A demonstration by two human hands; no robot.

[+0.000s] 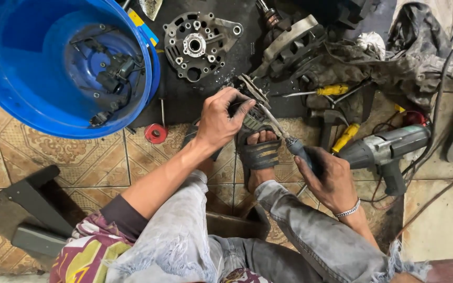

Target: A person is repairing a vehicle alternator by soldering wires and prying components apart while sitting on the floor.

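Observation:
My left hand [219, 119] grips a greasy metal part [251, 99] held down on the floor between my sandalled feet. My right hand [329, 178] holds a screwdriver [284, 137] by its dark handle, its shaft angled up-left with the tip in the part. A round metal housing [197, 44] with a centre bearing lies on the black mat above the hands. My sandalled foot [259, 152] sits just below the part.
A large blue bucket [6, 63] with dark parts inside stands top left. A grey power drill [384, 152], yellow-handled screwdrivers [331, 90], a red tape roll [155, 133], rags [410, 47] and cables lie around. A dark metal bracket [27, 209] lies lower left.

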